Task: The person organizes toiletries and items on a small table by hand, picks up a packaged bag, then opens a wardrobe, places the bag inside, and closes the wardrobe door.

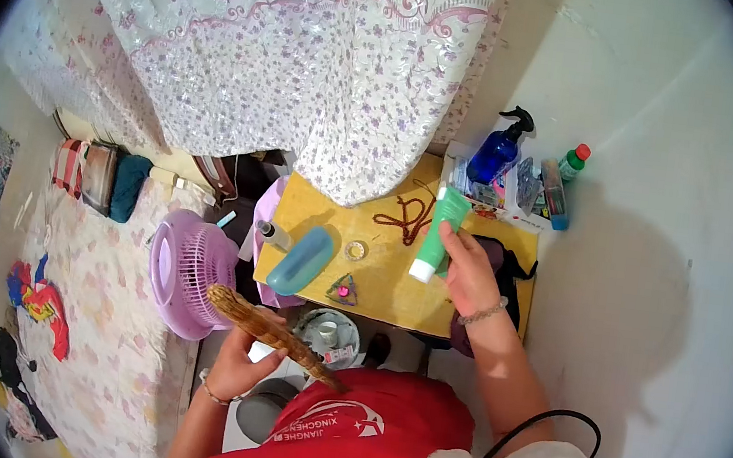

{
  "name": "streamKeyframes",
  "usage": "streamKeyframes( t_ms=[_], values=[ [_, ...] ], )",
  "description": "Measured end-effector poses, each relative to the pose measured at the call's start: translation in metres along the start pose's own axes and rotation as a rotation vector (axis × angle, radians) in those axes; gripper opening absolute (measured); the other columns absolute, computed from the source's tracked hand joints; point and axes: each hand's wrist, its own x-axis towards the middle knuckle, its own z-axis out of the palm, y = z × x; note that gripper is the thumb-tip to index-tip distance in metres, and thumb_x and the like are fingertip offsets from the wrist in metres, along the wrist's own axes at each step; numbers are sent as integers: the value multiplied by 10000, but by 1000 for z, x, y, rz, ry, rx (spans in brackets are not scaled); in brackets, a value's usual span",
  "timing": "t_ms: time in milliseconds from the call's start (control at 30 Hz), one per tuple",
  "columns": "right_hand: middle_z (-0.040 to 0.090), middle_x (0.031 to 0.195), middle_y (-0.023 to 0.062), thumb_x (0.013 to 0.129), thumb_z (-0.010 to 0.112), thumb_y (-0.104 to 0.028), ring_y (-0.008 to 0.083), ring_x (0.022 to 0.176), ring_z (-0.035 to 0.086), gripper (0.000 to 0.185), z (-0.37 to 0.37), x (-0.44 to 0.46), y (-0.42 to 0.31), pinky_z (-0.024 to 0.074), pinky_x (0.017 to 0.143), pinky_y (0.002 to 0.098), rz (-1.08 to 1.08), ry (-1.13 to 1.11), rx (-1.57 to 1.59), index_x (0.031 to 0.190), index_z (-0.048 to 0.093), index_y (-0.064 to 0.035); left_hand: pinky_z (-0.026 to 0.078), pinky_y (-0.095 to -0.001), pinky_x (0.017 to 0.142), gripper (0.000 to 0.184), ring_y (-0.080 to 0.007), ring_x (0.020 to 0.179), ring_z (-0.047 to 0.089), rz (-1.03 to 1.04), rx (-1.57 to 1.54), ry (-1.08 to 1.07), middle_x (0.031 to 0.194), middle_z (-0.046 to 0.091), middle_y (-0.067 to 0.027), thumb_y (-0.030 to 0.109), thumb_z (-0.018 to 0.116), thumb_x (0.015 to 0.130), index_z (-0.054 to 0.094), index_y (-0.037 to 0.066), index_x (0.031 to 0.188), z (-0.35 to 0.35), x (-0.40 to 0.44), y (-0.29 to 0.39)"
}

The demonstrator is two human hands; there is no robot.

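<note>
green tube [446, 225] clamped in right hand [471, 277]; left hand [238, 369] clamped on brown stick [273, 333], fingers partly hidden.

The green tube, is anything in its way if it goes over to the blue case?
Yes, on the table the small round roll lies between the green tube and the blue case, and the beads are close by. The right hand seems to hold the tube above them.

The worktop [337, 282] looks like smooth wood, with a glossy blue plastic spray bottle [493, 157] by its far right corner and a soft cloth curtain [312, 76] over its far edge.
</note>
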Motion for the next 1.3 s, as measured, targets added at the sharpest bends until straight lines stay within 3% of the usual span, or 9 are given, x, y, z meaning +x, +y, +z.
streamKeyframes(
  t_ms=[133, 233, 300, 467, 567, 1300],
  values=[
    [594, 901, -13, 892, 675, -315, 66, 820, 541, 315, 44, -24, -12, 449, 709, 241, -114, -20, -213, 1026, 630, -33, 427, -324, 928, 367, -163, 1040, 534, 46, -130, -66, 1070, 543, -66, 11, 615, 784, 492, 34, 1129, 22, 16, 15],
    [562, 846, -22, 885, 691, -266, 66, 777, 524, 277, 78, -43, -9, 437, 681, 221, -177, -54, -239, 993, 636, -16, 471, -274, 750, 357, -117, 842, 547, 116, -144, -7, 916, 531, -40, 22, 649, 789, 481, 25, 1103, 47, 29, 32],
    [553, 850, -12, 881, 694, -251, 73, 772, 525, 258, 87, -48, -1, 441, 685, 230, -305, -104, -328, 965, 643, -12, 454, -233, 681, 383, -89, 761, 523, 74, -328, 56, 871, 514, -23, 60, 702, 800, 483, 20, 1112, 61, 35, 54],
    [583, 918, 69, 815, 756, -234, 145, 829, 583, 279, 102, -56, 2, 465, 711, 275, -543, -148, -516, 947, 651, -11, 485, -260, 762, 463, -100, 885, 581, 66, -253, 38, 996, 608, -49, 104, 717, 832, 485, -4, 1218, 69, 38, 69],
    [580, 939, 86, 813, 756, -221, 173, 825, 598, 268, 102, -58, 2, 473, 719, 293, -588, -163, -547, 943, 651, -12, 486, -263, 773, 443, -103, 895, 581, 105, -216, 55, 1004, 619, -55, 102, 719, 829, 503, -9, 1200, 67, 35, 69],
    [582, 1016, 90, 809, 759, -163, 177, 897, 602, 262, 104, -57, 0, 484, 756, 301, -617, -206, -508, 986, 639, -11, 487, -270, 763, 420, -107, 870, 580, 77, -285, 88, 976, 611, -51, 101, 712, 829, 514, -18, 1179, 68, 35, 67]
  ],
)
